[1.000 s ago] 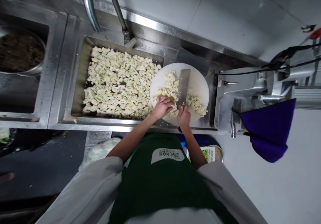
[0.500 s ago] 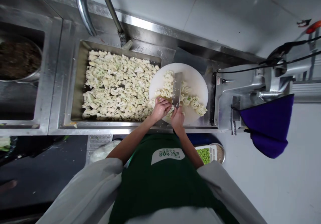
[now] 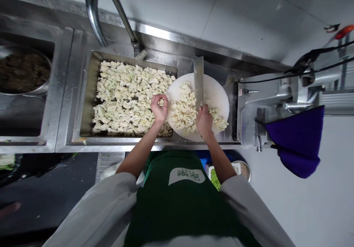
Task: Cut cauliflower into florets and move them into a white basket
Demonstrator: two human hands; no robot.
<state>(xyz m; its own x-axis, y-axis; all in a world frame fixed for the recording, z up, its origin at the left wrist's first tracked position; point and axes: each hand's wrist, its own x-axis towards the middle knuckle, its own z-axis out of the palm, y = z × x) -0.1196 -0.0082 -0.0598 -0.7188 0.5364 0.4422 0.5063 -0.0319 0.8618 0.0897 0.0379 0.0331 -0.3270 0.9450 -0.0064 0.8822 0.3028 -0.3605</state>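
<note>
My right hand (image 3: 204, 123) is closed round the handle of a cleaver (image 3: 198, 78), its broad blade pointing away over a round white cutting board (image 3: 218, 88). Cut cauliflower (image 3: 186, 108) lies on the board on both sides of the blade. Over the board's left edge, beside the sink basin (image 3: 87, 110), my left hand (image 3: 159, 108) is raised with its fingers curled towards the thumb; whether a small piece is inside I cannot make out. Many cauliflower florets (image 3: 127, 96) spread across the basin.
A curved faucet (image 3: 95, 14) rises behind the basin. At far left, a metal bowl (image 3: 47, 86) of dark food stands in another sink. Metal equipment (image 3: 265, 84) with a purple cloth (image 3: 297, 140) stands to the right. Below the counter are green pieces (image 3: 215, 179) in a white basket.
My left hand has moved left, from the cauliflower beside the blade to the basin side. The cleaver and my right hand have shifted slightly right, with the blade reaching farther towards the wall.
</note>
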